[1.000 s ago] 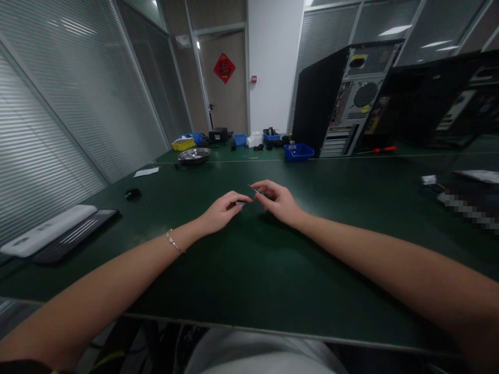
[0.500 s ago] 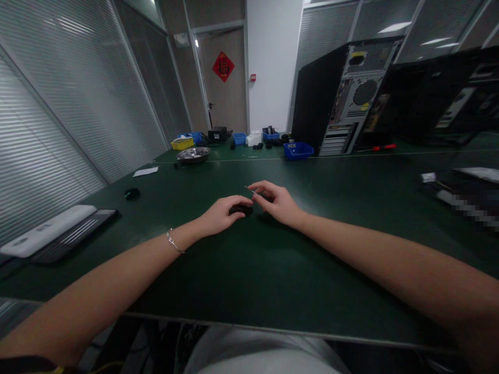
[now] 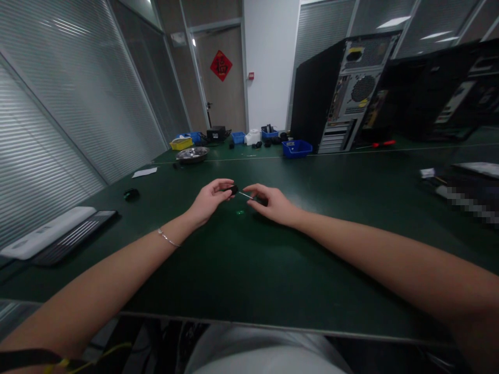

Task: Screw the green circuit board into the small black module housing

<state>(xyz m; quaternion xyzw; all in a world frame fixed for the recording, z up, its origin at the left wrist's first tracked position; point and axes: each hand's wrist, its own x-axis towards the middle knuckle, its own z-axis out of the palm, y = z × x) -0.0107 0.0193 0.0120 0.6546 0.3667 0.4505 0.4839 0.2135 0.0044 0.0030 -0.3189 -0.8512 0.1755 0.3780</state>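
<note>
Between thumb and fingers, my left hand (image 3: 211, 200) holds a small black object (image 3: 234, 190) raised over the green table (image 3: 249, 270). My right hand (image 3: 272, 203) is closed on a thin metal-shafted tool (image 3: 245, 195), whose tip points left at the black object with a small gap between them. The tool's handle is mostly hidden in the palm. Below the two hands, a small shiny green piece or spot of light (image 3: 239, 212) shows on the tabletop.
At the left are a keyboard (image 3: 74, 236) and a black mouse (image 3: 131, 194). A metal dish (image 3: 192, 155), yellow tray (image 3: 181, 143) and blue bin (image 3: 297, 148) stand farther back. A computer tower (image 3: 343, 96) rises behind, right.
My left hand has lifted the black object up and to the left, away from my right hand. The green spot has come into view. The tool's tip now sits slightly lower.
</note>
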